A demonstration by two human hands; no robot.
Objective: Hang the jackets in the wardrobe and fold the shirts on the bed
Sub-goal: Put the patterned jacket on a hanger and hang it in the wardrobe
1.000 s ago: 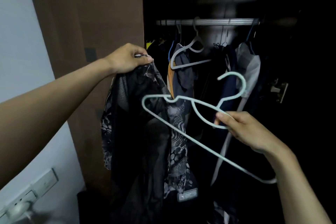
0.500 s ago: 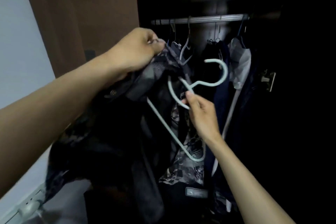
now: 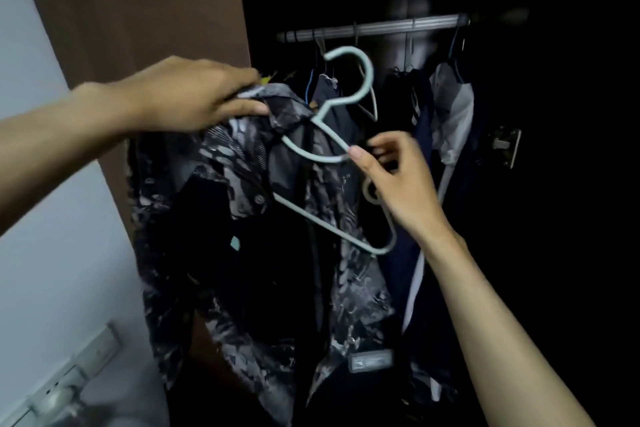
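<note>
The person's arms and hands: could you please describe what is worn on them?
Both forearms are bare, with no sleeves in view. The left hand and right hand wear no gloves, and no rings, watch or wristbands show.

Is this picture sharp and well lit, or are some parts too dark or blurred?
Head view: the wardrobe interior right is near black; the jacket is dim, its folds merging; the left hand slightly smeared; the hanger stands out pale.

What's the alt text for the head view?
Left hand grips a dark patterned jacket by the collar while the right hand pinches a pale hanger partly inside it, before an open wardrobe's rail.
</note>
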